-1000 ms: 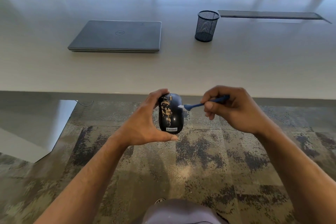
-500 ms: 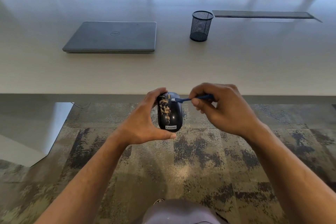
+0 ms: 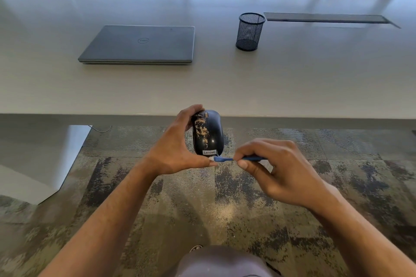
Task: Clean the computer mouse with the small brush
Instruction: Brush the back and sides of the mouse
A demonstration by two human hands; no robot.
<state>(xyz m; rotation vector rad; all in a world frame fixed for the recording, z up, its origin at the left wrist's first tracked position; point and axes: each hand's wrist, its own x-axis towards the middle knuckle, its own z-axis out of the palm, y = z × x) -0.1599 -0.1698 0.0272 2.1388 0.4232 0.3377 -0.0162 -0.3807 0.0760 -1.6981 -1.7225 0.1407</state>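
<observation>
A black computer mouse (image 3: 210, 136) with tan dirt specks on its left half and a white label at its near end is held in the air in front of the table edge. My left hand (image 3: 177, 148) grips it between the thumb below and the fingers at the far end. My right hand (image 3: 276, 166) pinches a small blue brush (image 3: 234, 159) with a white tip. The brush lies level, its tip just under the mouse's near end and touching my left thumb.
A closed grey laptop (image 3: 144, 45) lies on the white table (image 3: 292, 78), with a black mesh pen cup (image 3: 249, 31) to its right and a dark cable slot (image 3: 326, 17) behind. Chair backs stand beyond the far edge. Patterned carpet (image 3: 202, 204) is below; my knee shows at the bottom.
My right hand has drawn the brush from the top of the mouse, near the wheel, down to its near end. The left hand keeps the mouse held as before.
</observation>
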